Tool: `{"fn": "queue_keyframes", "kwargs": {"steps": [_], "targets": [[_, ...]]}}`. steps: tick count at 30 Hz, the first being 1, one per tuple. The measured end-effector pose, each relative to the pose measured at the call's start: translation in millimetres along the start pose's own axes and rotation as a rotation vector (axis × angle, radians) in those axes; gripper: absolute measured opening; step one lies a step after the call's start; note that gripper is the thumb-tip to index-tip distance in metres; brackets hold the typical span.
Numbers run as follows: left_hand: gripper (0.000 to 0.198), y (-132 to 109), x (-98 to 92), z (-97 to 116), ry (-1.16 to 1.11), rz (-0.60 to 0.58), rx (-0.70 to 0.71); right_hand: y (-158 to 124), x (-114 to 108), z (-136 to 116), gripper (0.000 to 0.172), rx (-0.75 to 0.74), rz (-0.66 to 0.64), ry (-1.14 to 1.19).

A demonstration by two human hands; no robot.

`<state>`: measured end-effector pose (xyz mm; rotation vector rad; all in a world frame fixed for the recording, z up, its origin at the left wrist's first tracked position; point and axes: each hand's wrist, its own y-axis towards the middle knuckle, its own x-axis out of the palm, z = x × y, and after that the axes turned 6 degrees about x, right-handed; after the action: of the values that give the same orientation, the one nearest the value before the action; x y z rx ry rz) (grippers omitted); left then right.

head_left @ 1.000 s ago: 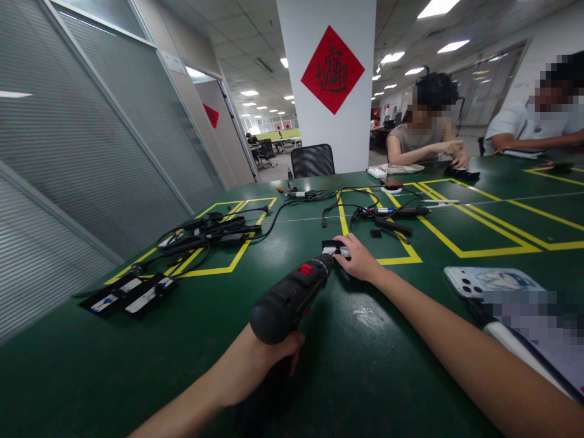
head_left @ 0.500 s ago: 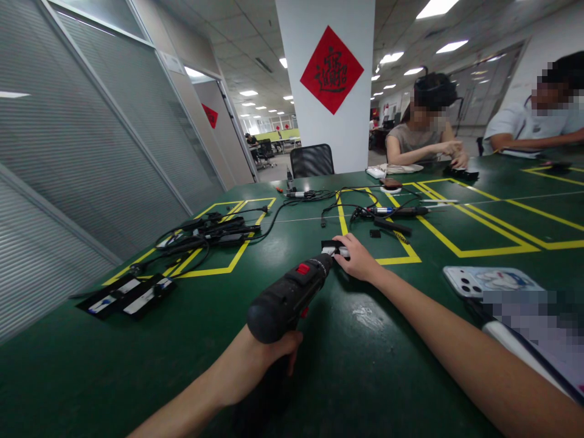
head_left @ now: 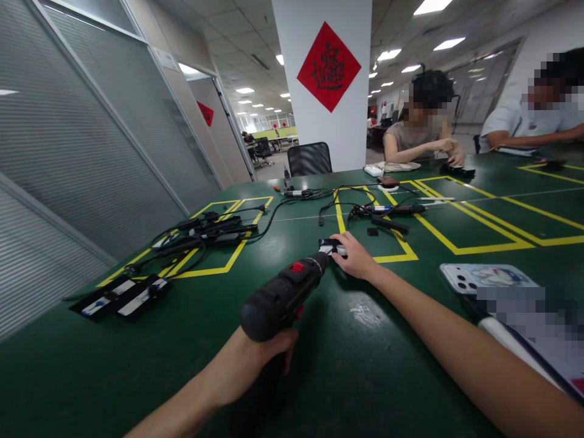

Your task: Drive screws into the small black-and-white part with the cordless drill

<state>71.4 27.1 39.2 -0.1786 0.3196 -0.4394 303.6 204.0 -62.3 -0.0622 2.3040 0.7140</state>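
My left hand [head_left: 269, 353] is wrapped round the handle of a black cordless drill [head_left: 283, 298] with red switches. The drill's chuck points away from me, its tip at a small black-and-white part [head_left: 327, 246] on the green table. Whether the bit touches that part I cannot tell. My right hand [head_left: 353, 258] is closed on the part's right side, its fingers over the top and thumb at the near side. The hand hides much of the part.
Black cables with adapters [head_left: 214, 231] lie at the left, near two flat black-and-white pieces [head_left: 143, 297]. A pen-like tool [head_left: 395, 210] lies beyond my right hand. A phone [head_left: 490, 275] is at the right. Two people sit across the green table [head_left: 182, 359].
The whole view has shifted slightly. The drill stays pointed at the part, and my right hand keeps its hold.
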Motion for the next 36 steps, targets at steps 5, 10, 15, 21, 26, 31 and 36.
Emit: {"fn": "queue_keyframes", "kwargs": {"steps": [5, 10, 15, 21, 26, 31, 36], "targets": [[0.020, -1.5, -1.2, 1.8, 0.031, -0.001, -0.015, 0.2, -0.7, -1.3, 0.041, 0.010, -0.012, -0.013], [0.023, -2.2, -2.4, 4.1, 0.075, -0.007, -0.036, -0.2, -0.8, -2.1, 0.041, 0.008, -0.008, -0.023], [0.025, -3.0, -1.1, 7.1, 0.095, -0.018, -0.019, -0.4, -0.4, -1.3, 0.041, -0.008, -0.003, -0.013], [0.027, -2.9, -0.8, 4.8, 0.113, -0.005, -0.036, -0.6, 0.7, 1.0, 0.042, -0.020, 0.008, -0.016], [0.026, -1.8, -3.4, 3.8, 0.126, -0.016, -0.028, -0.4, 0.4, 0.7, 0.042, -0.017, 0.003, -0.010], [0.024, -0.5, -2.2, 5.8, 0.107, -0.015, -0.024, -0.5, 0.5, 0.5, 0.041, -0.015, 0.002, -0.007], [0.019, -0.2, -0.6, 3.9, 0.071, 0.014, 0.009, -0.5, 0.1, -0.2, 0.042, -0.005, 0.001, -0.011]]}}
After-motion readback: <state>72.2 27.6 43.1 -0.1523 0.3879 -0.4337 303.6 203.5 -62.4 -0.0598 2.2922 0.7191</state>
